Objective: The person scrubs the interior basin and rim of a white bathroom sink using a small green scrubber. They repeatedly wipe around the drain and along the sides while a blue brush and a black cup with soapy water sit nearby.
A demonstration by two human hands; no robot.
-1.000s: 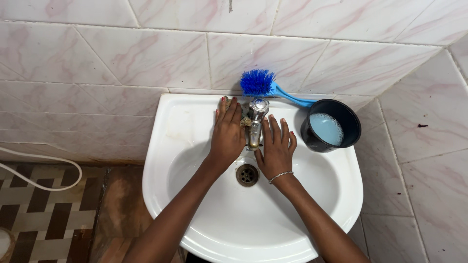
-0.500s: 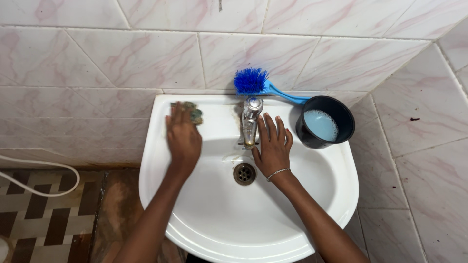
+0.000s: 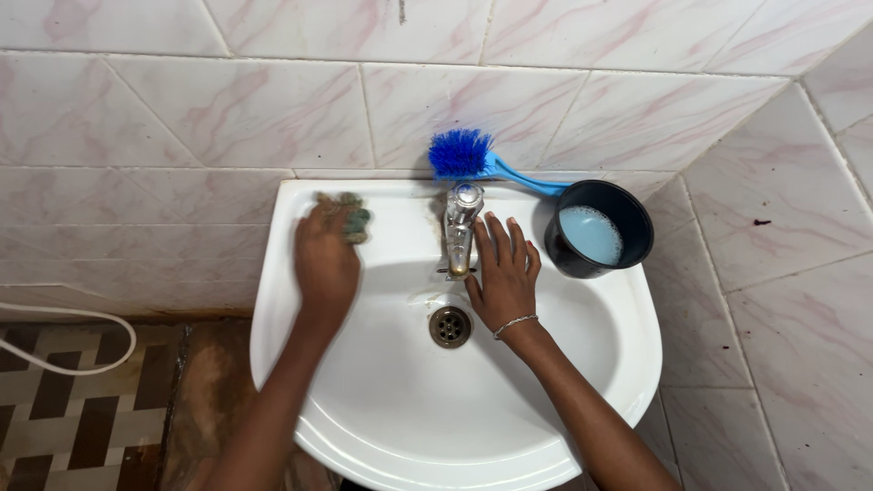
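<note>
Far left of the frame, a white hose (image 3: 64,336) loops over brown patterned floor tiles (image 3: 64,418). Moving in, the left hand (image 3: 326,259) is up on the sink's (image 3: 582,400) back left ledge, left of centre, fingers curled down onto a green scouring pad (image 3: 350,216) and pressing it against the porcelain; the pad pokes out past the fingertips, upper middle-left of the picture. Dead centre now: the chrome tap (image 3: 459,227) stands upright at the back of the basin, and straight below it the drain (image 3: 450,325) shows at the bottom of the bowl. Right beside the tap, the right hand (image 3: 502,273) lies flat and open on the basin wall, fingers spread towards the tiles, gripping nothing, a thin bracelet (image 3: 514,324) at the wrist. Further right, a blue brush (image 3: 464,155) rests along the back ledge against the wall, bristles above the tap, its handle running down to a black pot (image 3: 600,227) of cloudy pale liquid on the right corner.
</note>
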